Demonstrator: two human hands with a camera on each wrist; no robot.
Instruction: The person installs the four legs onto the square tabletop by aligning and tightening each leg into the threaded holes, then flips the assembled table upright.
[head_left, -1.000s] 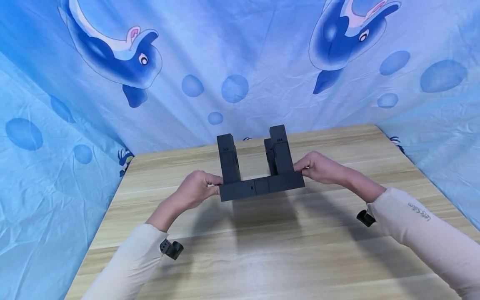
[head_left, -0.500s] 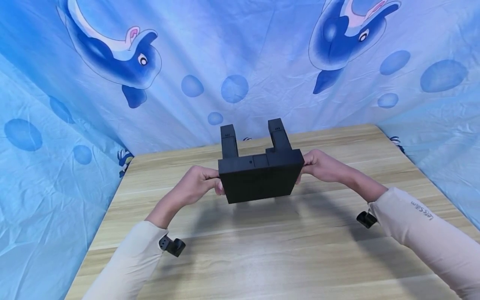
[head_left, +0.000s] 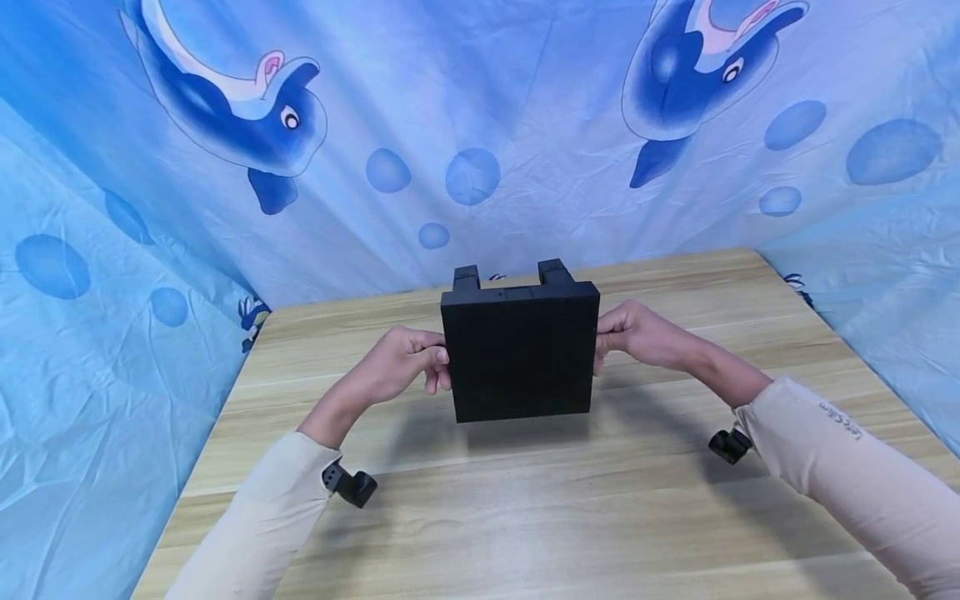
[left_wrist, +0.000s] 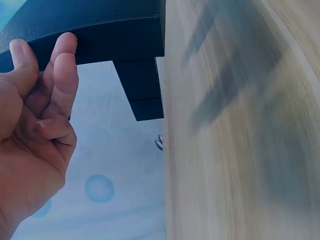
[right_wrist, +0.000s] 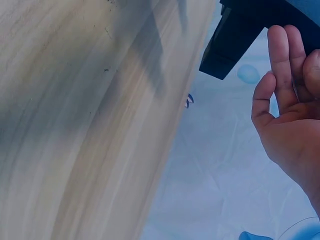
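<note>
A small black stool [head_left: 522,358] with a square top and blocky legs is held up over the wooden table. Its flat top faces the head camera, and two leg ends poke out beyond the upper edge. At the stool's left edge my left hand [head_left: 397,367] pinches the rim between thumb and fingers. My right hand [head_left: 645,337] grips the opposite edge, its fingertips partly hidden behind the top. In the left wrist view a leg [left_wrist: 137,90] points away past the fingers. The right wrist view shows another leg [right_wrist: 230,45] beside the fingers.
Under the stool lies the wood-grain tabletop [head_left: 525,517], with shadows on it. A blue curtain [head_left: 525,150] printed with dolphins and bubbles hangs at the back and both sides. Small black cameras [head_left: 352,485] are strapped at the wrists.
The stool has tipped in both hands: its legs, upright and pointing up before, now point away, and the square top has swung round to face the head camera. The hands stay nearly in place.
</note>
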